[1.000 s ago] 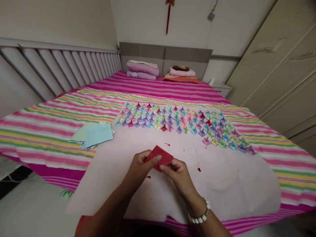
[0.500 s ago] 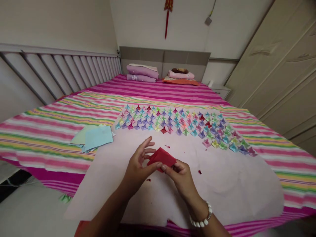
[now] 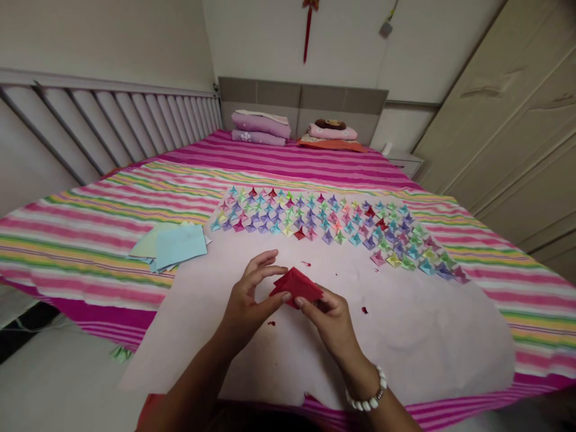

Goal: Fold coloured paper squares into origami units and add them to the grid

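Note:
A folded piece of red origami paper (image 3: 302, 287) is held over the white sheet (image 3: 405, 336), its layers slightly parted at the left. My right hand (image 3: 335, 324) grips its right side, thumb on the front and fingers behind. At the paper's left side is my left hand (image 3: 252, 300), with the thumb pressed on the lower edge and a fingertip at the upper left edge; its other fingers are raised. Beyond my hands, rows of small folded paper pieces (image 3: 299, 233) in many colours stand on the sheet.
Blue and pale green paper squares (image 3: 180, 246) lie in a pile at the left. Small red scraps (image 3: 364, 310) dot the sheet. A striped bedspread (image 3: 90, 216) lies around it, with folded bedding (image 3: 261, 127) by the headboard (image 3: 256, 93). A white railing (image 3: 135, 129) runs along the left.
The red paper has tilted and its left layers have spread a little. My left index finger has come down to the paper's upper edge. The view has shifted slightly.

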Available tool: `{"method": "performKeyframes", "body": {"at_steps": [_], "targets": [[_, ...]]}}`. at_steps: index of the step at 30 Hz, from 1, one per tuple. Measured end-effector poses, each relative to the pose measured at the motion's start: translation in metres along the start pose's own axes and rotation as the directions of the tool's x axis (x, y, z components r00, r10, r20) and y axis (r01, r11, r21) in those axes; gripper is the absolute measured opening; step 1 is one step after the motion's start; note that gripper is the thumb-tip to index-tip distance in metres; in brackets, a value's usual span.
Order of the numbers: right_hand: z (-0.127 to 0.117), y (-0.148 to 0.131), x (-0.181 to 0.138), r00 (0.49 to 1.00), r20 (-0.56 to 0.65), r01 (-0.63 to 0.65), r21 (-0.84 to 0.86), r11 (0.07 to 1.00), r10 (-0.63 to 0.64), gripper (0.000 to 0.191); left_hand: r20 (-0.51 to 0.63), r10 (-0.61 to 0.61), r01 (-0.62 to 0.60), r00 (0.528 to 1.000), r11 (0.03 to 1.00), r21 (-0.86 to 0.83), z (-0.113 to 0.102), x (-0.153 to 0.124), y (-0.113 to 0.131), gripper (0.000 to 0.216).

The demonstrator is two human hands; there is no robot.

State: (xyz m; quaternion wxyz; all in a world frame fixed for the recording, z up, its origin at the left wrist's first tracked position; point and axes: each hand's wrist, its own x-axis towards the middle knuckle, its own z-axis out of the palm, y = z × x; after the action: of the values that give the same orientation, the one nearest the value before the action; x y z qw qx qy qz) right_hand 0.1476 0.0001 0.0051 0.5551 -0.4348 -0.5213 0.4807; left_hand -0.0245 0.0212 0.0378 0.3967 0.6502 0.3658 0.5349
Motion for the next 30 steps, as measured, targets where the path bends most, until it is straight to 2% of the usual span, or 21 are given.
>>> {"method": "performKeyframes", "body": {"at_steps": [8,18,24,27,30], "targets": [[0.001,0.001,-0.002,1.000,0.027,-0.006,0.022,1.000,0.006,0.016,0.032,-0.074,0.077,0.997,0.994,-0.083,0.000,-0.002,-0.006,0.036],[0.003,0.003,-0.001,0.999,0.027,-0.020,0.010,1.000,0.020,0.016,0.033,-0.106,0.110,0.994,0.980,-0.168,-0.001,-0.005,-0.006,0.019],[0.003,0.001,-0.001,0.998,-0.008,-0.058,0.032,0.998,0.058,0.020,0.072,-0.250,0.259,0.965,0.892,-0.370,0.002,-0.007,-0.008,0.023],[0.003,0.001,-0.002,0.995,-0.007,-0.095,0.051,0.994,0.095,0.021,0.116,-0.358,0.375,0.926,0.852,-0.365,0.004,-0.009,-0.007,0.028],[0.005,0.000,-0.002,0.994,-0.002,-0.105,0.071,0.992,0.106,0.020,0.111,-0.390,0.405,0.914,0.858,-0.317,0.004,-0.010,-0.006,0.025]]}}
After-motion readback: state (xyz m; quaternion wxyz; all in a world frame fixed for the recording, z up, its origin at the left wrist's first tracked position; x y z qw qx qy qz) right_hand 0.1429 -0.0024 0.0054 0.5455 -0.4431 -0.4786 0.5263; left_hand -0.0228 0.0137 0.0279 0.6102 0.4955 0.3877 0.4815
